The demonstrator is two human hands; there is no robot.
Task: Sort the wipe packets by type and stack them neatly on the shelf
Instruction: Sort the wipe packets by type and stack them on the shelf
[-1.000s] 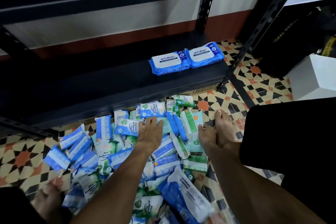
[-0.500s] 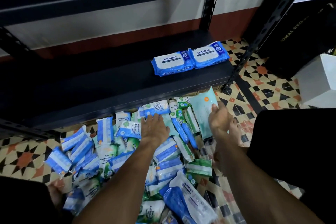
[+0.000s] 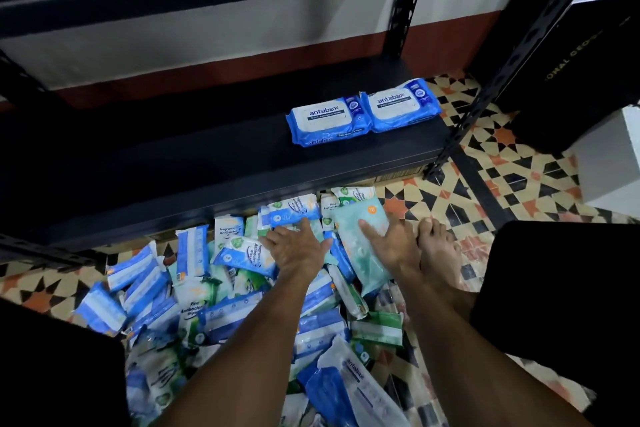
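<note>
teal packet (image 3: 360,246): pale, soft-sided, orange sticker near its top; held tilted over the right edge of the pile, just below the shelf front.
right hand (image 3: 394,243): grips the teal packet, thumb across its face; other fingers mostly hidden behind.
left hand (image 3: 298,250): fingers spread and straight, resting on the pile, holding nothing.
pile (image 3: 221,288): mixed blue, green and white packets, loose on the tiled floor (image 3: 519,163).
shelf (image 3: 207,163): black metal; two blue packets (image 3: 325,118) lie flat, touching, at its right end.
step, as judged: carry the teal packet up to the shelf.
method advised: support it from beneath, as it looks limp; begin a separate spot left of the blue packets, not on them; lay flat, label up, square to the shelf front.
</note>
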